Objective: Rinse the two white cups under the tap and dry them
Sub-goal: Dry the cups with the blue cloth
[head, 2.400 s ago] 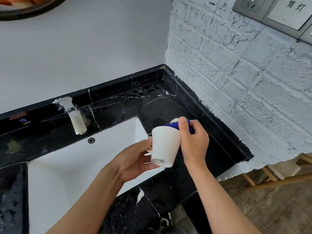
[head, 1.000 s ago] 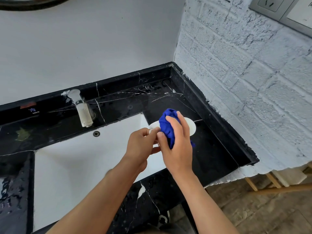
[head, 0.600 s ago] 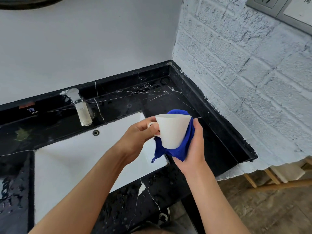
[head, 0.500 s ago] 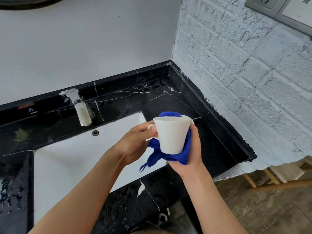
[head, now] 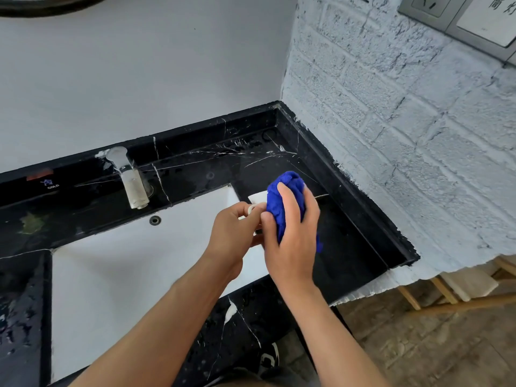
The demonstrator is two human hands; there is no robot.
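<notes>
My left hand point(head: 236, 233) pinches the handle of a white cup point(head: 258, 198), held over the right end of the white sink basin point(head: 117, 269). Only a sliver of the cup's rim and handle shows. My right hand point(head: 293, 233) presses a bunched blue cloth point(head: 282, 196) over and into the cup, covering most of it. The second white cup is not in view. The tap point(head: 131, 182) stands behind the basin at the left, with no water running.
The black marble counter point(head: 349, 241) surrounds the basin and is wet at the front left. A white brick wall point(head: 405, 135) rises close on the right, with a socket panel point(head: 460, 20) high up. The counter's front right corner ends above a floor with wooden furniture legs point(head: 446, 300).
Half a second ago the cup stood upright with the cloth cupped beneath and behind it. Now my right hand has brought the cloth over the top, hiding most of the cup.
</notes>
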